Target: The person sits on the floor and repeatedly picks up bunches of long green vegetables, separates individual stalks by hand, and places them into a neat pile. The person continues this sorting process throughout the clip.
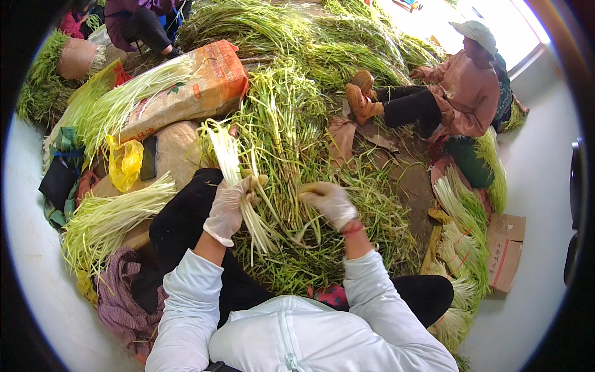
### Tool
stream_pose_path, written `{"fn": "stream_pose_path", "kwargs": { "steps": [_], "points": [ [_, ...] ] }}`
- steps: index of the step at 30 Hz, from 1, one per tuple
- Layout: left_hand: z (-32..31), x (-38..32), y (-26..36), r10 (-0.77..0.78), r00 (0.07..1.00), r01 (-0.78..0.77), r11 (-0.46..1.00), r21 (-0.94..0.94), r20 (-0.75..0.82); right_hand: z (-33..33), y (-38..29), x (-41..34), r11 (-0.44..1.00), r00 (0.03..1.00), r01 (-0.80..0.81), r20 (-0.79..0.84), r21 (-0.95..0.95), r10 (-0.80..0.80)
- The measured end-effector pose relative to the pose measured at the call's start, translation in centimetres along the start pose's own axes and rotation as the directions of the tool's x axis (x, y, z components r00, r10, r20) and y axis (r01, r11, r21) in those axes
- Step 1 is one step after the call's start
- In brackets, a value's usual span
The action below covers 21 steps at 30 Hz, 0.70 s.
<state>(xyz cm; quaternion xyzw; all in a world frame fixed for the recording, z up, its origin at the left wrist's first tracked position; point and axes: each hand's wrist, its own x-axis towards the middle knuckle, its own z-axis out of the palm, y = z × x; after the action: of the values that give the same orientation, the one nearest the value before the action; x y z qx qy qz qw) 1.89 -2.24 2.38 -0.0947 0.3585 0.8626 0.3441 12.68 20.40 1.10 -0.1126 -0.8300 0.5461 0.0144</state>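
My left hand (pixel 234 202), in a pale translucent glove, is closed around a bunch of long white-and-green stalks (pixel 223 149), which look like garlic shoots or chives. Their white ends stick out below and above the fist. To its right, over the heap of green stalks (pixel 283 121), is my right hand (pixel 327 200), gloved too, with a red band at the wrist. Its fingers are bent and slightly blurred; whether they pinch a stalk I cannot tell. Leaf litter (pixel 297 265) lies beneath both hands. A pile of pale stalks (pixel 121 209) rests beyond my left knee.
At upper left, a large printed sack (pixel 200 88) carries more pale stalks, near a yellow plastic bag (pixel 124 162) and a phone (pixel 148 158). A co-worker (pixel 469 88) sits at upper right, another person (pixel 144 23) at upper left. Tied bundles (pixel 458 251) and a cardboard box (pixel 505 251) line the right wall.
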Motion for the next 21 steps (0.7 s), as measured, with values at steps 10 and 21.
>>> {"fn": "stream_pose_path", "kwargs": {
  "steps": [10,21],
  "points": [
    [-1.6,0.4,-0.7,0.036,0.996,-0.054,0.967,0.248,0.079,0.5,-2.0,0.3,0.736,0.908,0.166,-0.393,0.656,0.145],
    [-1.8,-0.1,2.4,0.121,0.992,-0.125,0.980,0.153,0.035,-12.4,-2.7,0.9,0.742,0.580,0.455,-0.796,0.492,0.173]
  ]
}}
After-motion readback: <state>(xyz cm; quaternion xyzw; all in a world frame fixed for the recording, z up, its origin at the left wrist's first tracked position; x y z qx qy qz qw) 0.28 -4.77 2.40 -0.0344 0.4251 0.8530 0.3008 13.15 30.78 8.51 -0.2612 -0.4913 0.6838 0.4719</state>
